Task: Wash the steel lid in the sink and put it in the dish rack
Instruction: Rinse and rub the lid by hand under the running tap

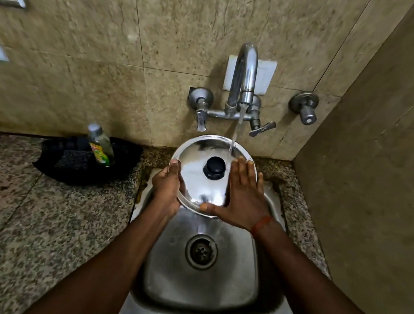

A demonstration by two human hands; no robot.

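The round steel lid (199,178) with a black knob (215,167) is held tilted above the back of the steel sink (200,287). Water from the tap (245,70) runs onto its upper right edge. My left hand (167,191) grips the lid's left rim, thumb on top. My right hand (242,199) lies flat on the lid's right side, fingers spread, thumb along the lower rim. No dish rack is in view.
A black tray (58,170) with a scrub pad and a dish soap bottle (100,146) sits on the granite counter (35,217) to the left. Tap handles (262,129) and a wall valve (305,107) stick out above the sink. A tiled wall closes the right side.
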